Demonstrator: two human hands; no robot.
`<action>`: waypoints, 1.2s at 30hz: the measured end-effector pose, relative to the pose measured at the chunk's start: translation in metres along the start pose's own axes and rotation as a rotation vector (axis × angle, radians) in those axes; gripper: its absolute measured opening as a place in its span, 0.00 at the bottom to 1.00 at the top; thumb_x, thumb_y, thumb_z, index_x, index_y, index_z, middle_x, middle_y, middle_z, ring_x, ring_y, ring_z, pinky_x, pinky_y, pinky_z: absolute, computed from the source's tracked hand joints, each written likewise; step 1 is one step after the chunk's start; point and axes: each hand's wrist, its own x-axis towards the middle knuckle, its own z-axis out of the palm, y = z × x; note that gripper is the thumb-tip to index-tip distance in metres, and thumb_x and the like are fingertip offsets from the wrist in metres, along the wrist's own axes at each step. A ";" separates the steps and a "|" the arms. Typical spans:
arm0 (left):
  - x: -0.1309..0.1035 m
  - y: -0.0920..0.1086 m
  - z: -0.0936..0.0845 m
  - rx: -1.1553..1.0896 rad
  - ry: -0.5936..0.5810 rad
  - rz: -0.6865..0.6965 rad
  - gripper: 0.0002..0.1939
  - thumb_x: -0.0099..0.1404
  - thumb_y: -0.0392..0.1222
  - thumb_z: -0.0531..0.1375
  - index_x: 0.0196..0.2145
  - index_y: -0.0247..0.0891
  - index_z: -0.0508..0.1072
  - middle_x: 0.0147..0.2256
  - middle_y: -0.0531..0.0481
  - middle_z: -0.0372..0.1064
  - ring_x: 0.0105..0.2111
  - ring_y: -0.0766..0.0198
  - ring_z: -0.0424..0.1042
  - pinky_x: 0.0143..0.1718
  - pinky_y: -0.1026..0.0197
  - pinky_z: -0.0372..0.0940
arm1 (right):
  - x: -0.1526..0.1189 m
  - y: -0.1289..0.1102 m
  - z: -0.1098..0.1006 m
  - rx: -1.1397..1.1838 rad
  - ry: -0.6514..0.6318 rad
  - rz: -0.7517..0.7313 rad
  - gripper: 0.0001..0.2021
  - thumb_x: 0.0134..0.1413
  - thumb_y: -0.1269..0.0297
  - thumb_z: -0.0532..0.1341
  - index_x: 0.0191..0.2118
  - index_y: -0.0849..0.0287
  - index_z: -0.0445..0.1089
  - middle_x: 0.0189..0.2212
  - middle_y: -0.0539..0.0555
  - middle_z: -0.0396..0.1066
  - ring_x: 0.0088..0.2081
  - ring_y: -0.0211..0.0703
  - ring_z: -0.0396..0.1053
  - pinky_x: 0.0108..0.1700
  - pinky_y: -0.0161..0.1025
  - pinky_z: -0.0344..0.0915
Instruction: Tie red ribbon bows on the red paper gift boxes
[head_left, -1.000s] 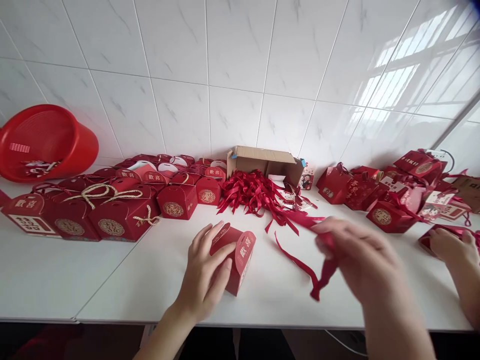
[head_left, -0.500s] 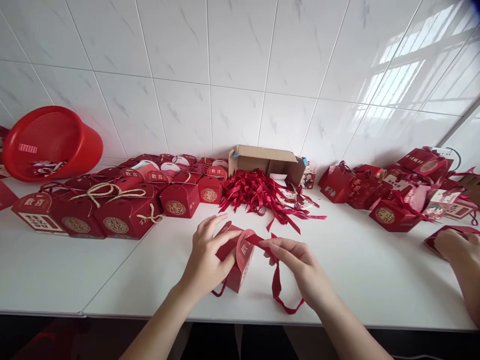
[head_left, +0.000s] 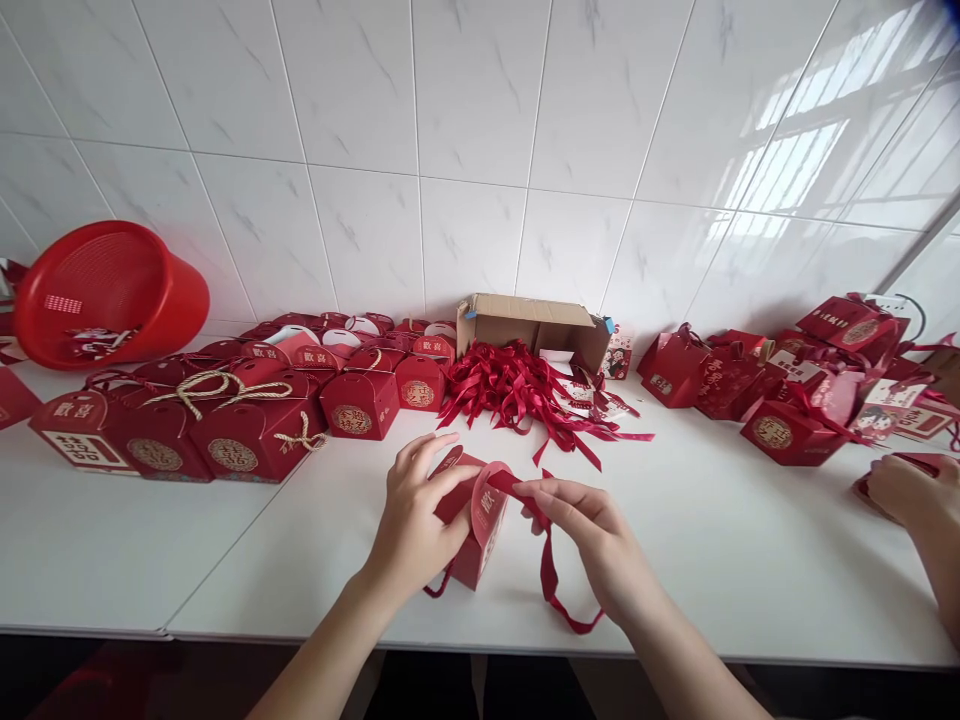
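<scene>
A small red gift box [head_left: 480, 540] with a rounded top flap stands near the table's front edge. Its left side and top are gripped by my left hand [head_left: 420, 510], thumb against the flap and fingers around the far side. A red ribbon [head_left: 550, 570] runs from the top of the flap into my right hand [head_left: 581, 520], where thumb and fingers pinch it. Below that pinch the ribbon hangs in a loose curve onto the table. A dark red cord shows at the box's lower left.
A heap of red ribbons [head_left: 517, 390] spills from an opened cardboard box [head_left: 532, 308] at the wall. Red gift boxes [head_left: 255, 440] fill the left, beside a tipped red basket [head_left: 176, 300]. More boxes [head_left: 784, 430] are piled at right, where another person's hand [head_left: 904, 490] holds something red.
Both my hands keep their holds, and the ribbon in my right hand has shifted slightly to the left. The camera view has tilted a little.
</scene>
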 end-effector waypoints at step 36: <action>0.002 -0.001 0.002 -0.002 0.140 0.057 0.04 0.61 0.34 0.60 0.32 0.42 0.74 0.47 0.45 0.69 0.52 0.51 0.63 0.52 0.44 0.63 | -0.004 0.009 0.008 -0.030 0.034 0.077 0.16 0.51 0.52 0.63 0.39 0.58 0.78 0.32 0.55 0.73 0.31 0.41 0.63 0.39 0.39 0.61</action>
